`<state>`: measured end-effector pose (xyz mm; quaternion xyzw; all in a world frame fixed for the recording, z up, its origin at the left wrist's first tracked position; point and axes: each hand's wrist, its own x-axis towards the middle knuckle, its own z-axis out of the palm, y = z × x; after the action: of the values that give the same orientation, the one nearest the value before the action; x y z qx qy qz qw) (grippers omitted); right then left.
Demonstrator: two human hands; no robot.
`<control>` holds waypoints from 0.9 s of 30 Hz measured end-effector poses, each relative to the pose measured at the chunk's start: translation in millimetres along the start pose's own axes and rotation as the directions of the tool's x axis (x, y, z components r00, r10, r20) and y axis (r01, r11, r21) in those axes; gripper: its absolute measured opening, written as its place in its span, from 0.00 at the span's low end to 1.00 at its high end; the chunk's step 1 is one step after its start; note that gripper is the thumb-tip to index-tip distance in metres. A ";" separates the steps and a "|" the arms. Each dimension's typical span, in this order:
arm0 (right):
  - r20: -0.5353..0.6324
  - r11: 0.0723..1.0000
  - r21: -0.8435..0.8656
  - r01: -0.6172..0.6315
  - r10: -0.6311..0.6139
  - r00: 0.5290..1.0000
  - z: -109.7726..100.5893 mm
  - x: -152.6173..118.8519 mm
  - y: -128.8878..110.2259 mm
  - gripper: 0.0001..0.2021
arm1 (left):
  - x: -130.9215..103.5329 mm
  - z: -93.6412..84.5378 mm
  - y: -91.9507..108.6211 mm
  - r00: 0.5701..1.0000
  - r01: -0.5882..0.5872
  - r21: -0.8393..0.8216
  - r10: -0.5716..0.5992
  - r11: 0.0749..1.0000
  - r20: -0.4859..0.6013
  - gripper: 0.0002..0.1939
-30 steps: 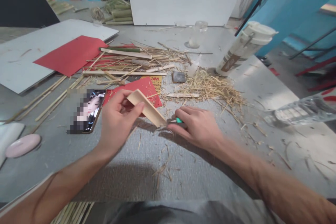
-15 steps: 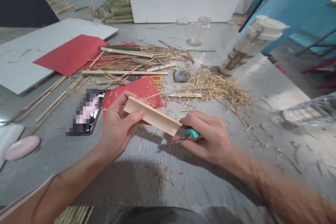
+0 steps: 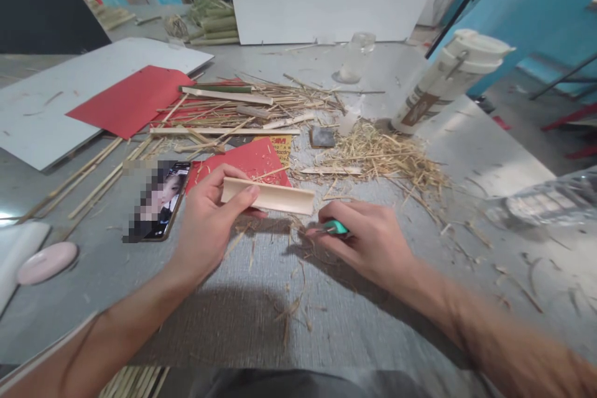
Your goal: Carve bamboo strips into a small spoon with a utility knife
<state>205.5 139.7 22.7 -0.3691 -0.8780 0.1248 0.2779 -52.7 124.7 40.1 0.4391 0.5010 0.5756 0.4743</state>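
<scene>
My left hand [image 3: 209,217] grips a pale, trough-shaped strip of split bamboo [image 3: 284,198] near its left end, thumb on the hollow face. The strip lies nearly level, its right end free. Just right of that end, my right hand [image 3: 366,233] is closed round a small tool with a green handle [image 3: 336,227]. The tool's metal tip points left and does not touch the strip. Under and behind my left hand lies a red sheet [image 3: 256,161] with shavings on it.
A phone [image 3: 163,202] and a pink oval object [image 3: 47,263] lie left. Thin sticks [image 3: 298,99], a small dark block [image 3: 322,137] and a heap of shavings [image 3: 382,155] are behind the hands. A tall bottle [image 3: 438,81], glass jar [image 3: 357,59] and clear plastic bottle [image 3: 555,199] stand or lie farther out.
The bamboo strip has turned from slanting down to the right to nearly level. My right hand and the tool have come away from its right end.
</scene>
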 end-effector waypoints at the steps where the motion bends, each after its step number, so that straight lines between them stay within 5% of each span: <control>1: -0.008 1.000 -0.014 -0.015 0.014 1.000 0.3 -0.6 0.4 0.18 | 0.7 1.0 0.4 0.999 0.039 -0.060 -0.040 0.997 -0.011 0.11; 6: -0.041 0.996 -0.051 -0.078 0.076 0.996 -2.1 1.8 -2.9 0.16 | -0.6 5.5 -1.0 0.966 0.257 -0.235 -0.248 0.937 0.070 0.16; 13: -0.023 1.000 0.009 -0.029 0.029 0.999 -4.4 6.4 -8.6 0.13 | -7.2 7.2 -11.7 0.912 0.353 -0.176 -0.296 0.919 0.284 0.15; 20: -0.017 0.998 -0.032 -0.058 0.058 0.998 -3.7 6.4 -3.3 0.12 | -12.2 6.3 -20.9 0.723 0.484 -0.040 -0.373 0.874 0.581 0.21; 27: 0.043 0.999 -0.046 -0.006 0.008 0.999 -0.8 2.1 -2.6 0.18 | -17.0 10.8 -25.9 0.825 0.319 -0.147 -0.198 0.936 0.529 0.12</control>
<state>203.2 139.4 25.3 -0.3755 -0.8852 0.1135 0.2502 -36.6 110.9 15.1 0.4445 0.3440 0.4236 0.7103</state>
